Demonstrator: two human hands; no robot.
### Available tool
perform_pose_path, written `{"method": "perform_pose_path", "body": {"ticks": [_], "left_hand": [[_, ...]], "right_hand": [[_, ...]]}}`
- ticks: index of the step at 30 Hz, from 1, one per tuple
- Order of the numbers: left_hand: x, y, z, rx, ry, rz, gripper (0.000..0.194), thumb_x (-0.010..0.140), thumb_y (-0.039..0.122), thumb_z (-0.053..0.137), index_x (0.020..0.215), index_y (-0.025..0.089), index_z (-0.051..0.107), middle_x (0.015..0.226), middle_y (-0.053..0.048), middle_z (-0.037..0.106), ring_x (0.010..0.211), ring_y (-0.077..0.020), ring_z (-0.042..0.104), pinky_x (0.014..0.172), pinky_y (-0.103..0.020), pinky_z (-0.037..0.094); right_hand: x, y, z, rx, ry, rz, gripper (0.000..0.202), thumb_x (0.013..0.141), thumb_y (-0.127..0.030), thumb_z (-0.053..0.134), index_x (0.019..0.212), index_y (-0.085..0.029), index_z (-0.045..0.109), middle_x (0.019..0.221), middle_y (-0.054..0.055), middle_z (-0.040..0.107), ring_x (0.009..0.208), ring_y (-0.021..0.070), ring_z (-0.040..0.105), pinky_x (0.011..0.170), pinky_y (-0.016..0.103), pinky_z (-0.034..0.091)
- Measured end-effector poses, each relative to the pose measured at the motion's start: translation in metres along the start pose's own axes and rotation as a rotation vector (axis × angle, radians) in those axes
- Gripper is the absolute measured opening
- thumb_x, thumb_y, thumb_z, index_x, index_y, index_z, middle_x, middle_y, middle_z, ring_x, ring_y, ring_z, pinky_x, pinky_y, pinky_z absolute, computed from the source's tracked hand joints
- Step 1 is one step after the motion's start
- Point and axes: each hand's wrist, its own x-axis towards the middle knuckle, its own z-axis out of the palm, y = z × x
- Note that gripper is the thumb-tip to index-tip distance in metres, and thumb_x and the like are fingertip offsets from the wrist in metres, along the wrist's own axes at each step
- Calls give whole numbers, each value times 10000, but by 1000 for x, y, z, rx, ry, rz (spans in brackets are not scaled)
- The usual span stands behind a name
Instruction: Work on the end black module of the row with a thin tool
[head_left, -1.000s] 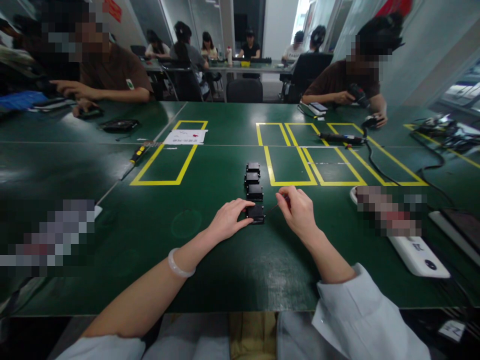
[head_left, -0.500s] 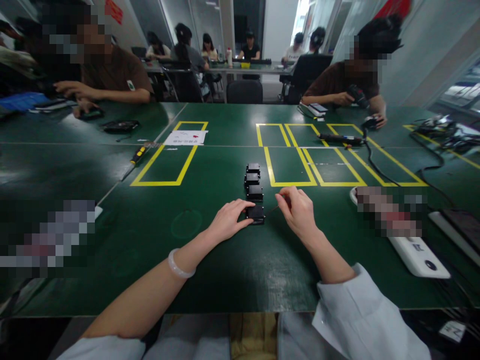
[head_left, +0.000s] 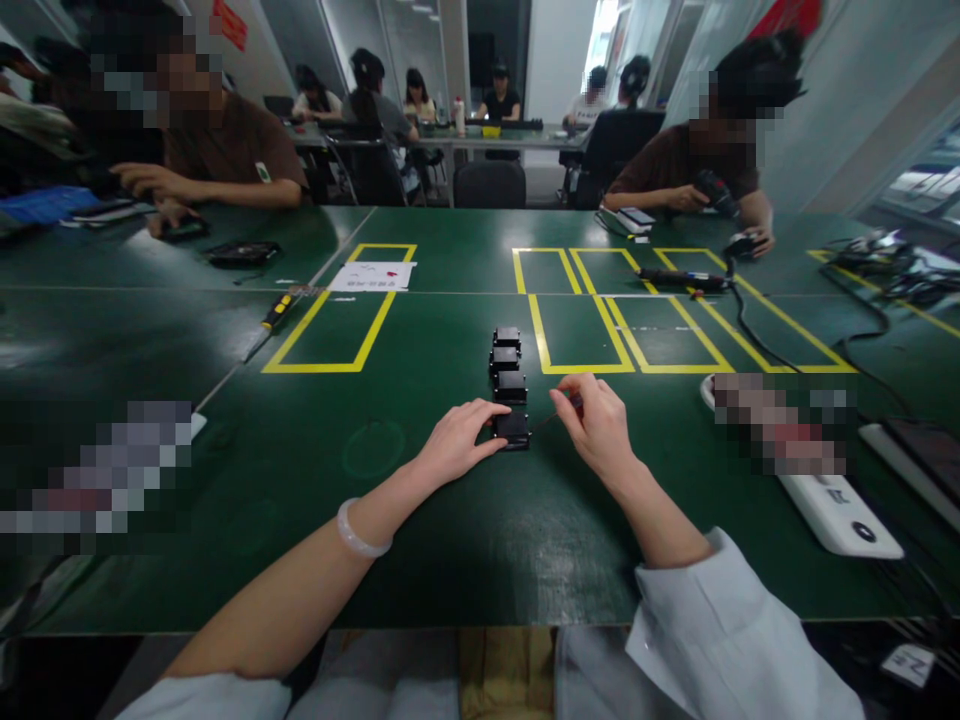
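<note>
My left hand (head_left: 461,440) grips the nearest small black block (head_left: 513,428) on the table, thumb at its near left side and fingers at its far edge. Small pale screw-like tips stick out at the block's sides. To the right, my right hand (head_left: 594,420) is closed around a thin screwdriver (head_left: 576,402); a bit of dark handle shows between the fingers. Its slim shaft points left at the block's right side, and whether the tip touches cannot be made out. Beyond the held block, several more black blocks (head_left: 511,386) stand in a line leading away from me.
Yellow tape rectangles (head_left: 360,366) mark the green table (head_left: 420,560). A yellow-black screwdriver (head_left: 277,310) lies at left. White power strips (head_left: 862,520) lie on both sides, with cables (head_left: 885,265) at right. Two co-workers (head_left: 247,150) handle dark parts across the table.
The fingers of my right hand have shifted slightly, and a dark piece of the screwdriver's handle now shows. My left hand and the blocks have stayed in place.
</note>
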Motion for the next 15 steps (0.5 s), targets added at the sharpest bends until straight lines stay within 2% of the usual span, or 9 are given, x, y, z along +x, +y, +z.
{"method": "perform_pose_path", "body": {"ticks": [9,15], "left_hand": [[1,2,-1,1,-9,-1,357,877,326,609,1212,250,513,1088,-36,598,966,-213,586,860,-351,438],[1,0,-1,-5,-12,-3,356,879,336,601,1216,256,515,1090,-38,598,970,-216,587,865,-360,437]], "right_hand": [[0,-1,1,18,27,-3,132,904,-208,430,973,-194,541,735,22,583,674,163,533,662,300,433],[0,-1,0,24,14,6,138,899,-213,429,964,-197,550,729,21,583,678,166,531,669,305,432]]}}
